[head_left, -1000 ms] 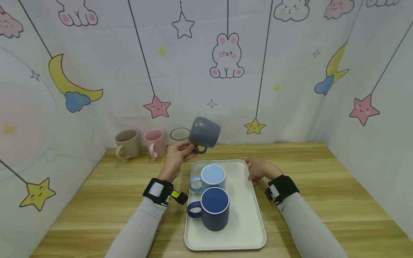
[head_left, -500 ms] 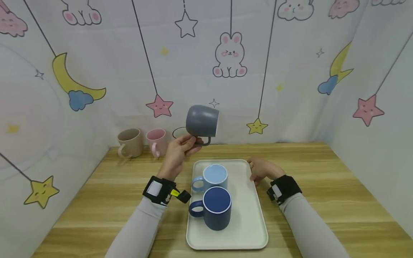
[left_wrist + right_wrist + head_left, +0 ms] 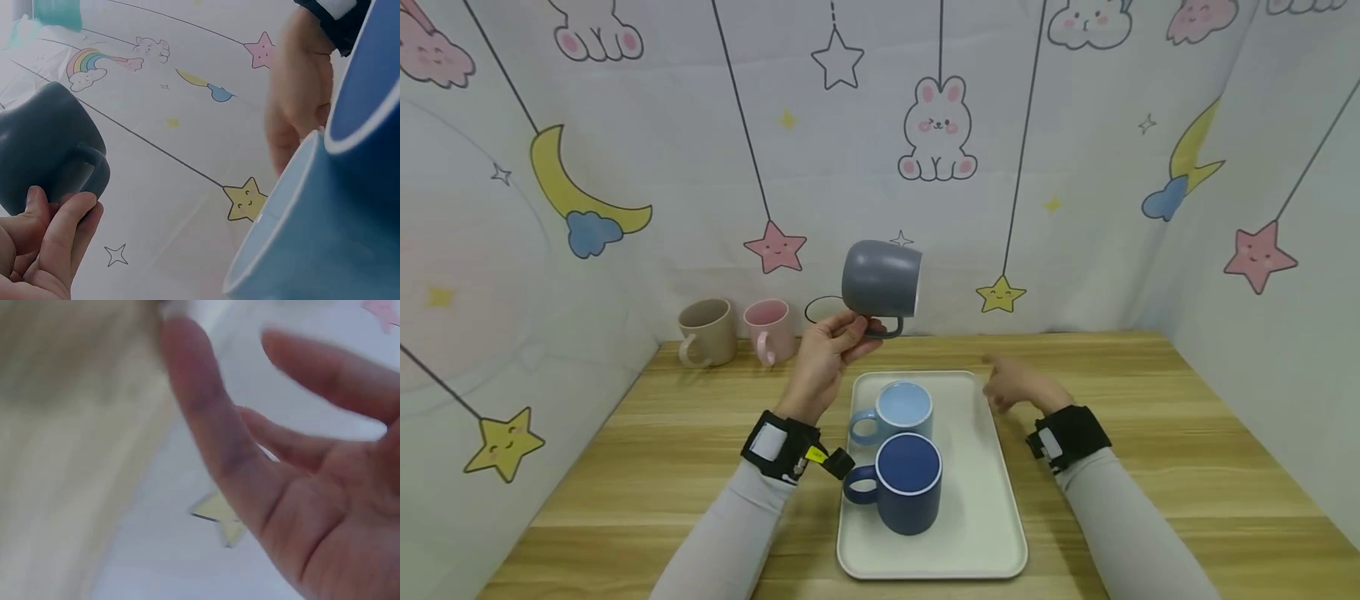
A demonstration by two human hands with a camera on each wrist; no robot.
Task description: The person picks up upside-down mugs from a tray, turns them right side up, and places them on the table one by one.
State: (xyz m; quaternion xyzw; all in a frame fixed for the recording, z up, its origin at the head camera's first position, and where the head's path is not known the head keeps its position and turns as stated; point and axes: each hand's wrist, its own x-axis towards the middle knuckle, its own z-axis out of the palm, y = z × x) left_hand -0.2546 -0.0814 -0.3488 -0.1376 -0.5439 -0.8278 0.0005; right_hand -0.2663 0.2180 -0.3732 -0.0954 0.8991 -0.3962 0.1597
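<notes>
My left hand [image 3: 822, 367] pinches the handle of a grey mug [image 3: 882, 279], which is raised above the far end of the tray. The mug lies on its side in the air, mouth to the right, handle underneath. Below it, a cream tray [image 3: 981, 500] carries a light blue mug [image 3: 906, 406] and a navy mug [image 3: 910, 504], one in front of the other, handles to the left. Beside the tray's far right corner is my right hand [image 3: 1021, 385], its fingers spread and holding nothing; the right wrist view shows its bare palm [image 3: 337, 525].
A beige mug [image 3: 713, 333] and a pink mug [image 3: 775, 333] stand at the back left of the wooden table [image 3: 1150, 450]. A white mug with a dark rim [image 3: 823, 309] is partly hidden behind my left hand. A cartoon-printed curtain [image 3: 1075, 275] closes off the back.
The grey mug has risen and turned more level in my left hand. My right hand has come away from the tray's right rim and its fingers have spread.
</notes>
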